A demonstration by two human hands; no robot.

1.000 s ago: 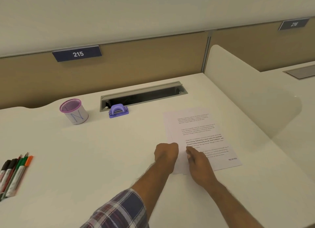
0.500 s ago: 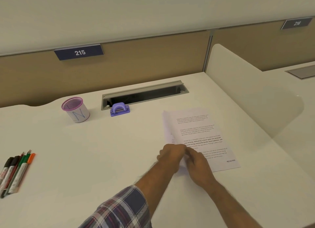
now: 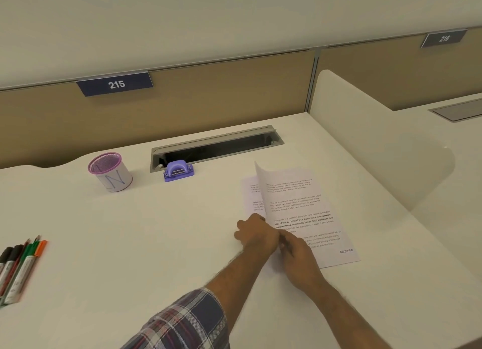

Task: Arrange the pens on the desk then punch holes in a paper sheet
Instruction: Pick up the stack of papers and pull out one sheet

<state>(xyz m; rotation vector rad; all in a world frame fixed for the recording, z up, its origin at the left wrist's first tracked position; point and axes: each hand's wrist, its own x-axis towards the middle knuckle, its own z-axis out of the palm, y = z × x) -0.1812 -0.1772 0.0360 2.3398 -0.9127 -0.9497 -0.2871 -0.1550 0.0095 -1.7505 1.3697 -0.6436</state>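
A small stack of printed paper sheets lies right of centre on the white desk (image 3: 156, 231). The top sheet (image 3: 294, 200) has its left edge curled up off the lower sheet (image 3: 251, 195). My left hand (image 3: 257, 233) is closed on that raised edge near its lower end. My right hand (image 3: 298, 254) rests on the sheet just beside it, its fingertips hidden behind the left hand. A purple hole punch (image 3: 179, 171) stands at the back. Several marker pens (image 3: 18, 267) lie side by side at the left edge.
A white pen cup with a purple rim (image 3: 112, 173) stands empty at the back left. An open cable slot (image 3: 216, 147) runs behind the punch. A low white divider (image 3: 365, 145) borders the desk on the right, and a tan back panel (image 3: 208, 98) closes the far side.
My hands came together at the paper's left edge. The top sheet's left edge has lifted and curled up, which shows the sheet beneath.
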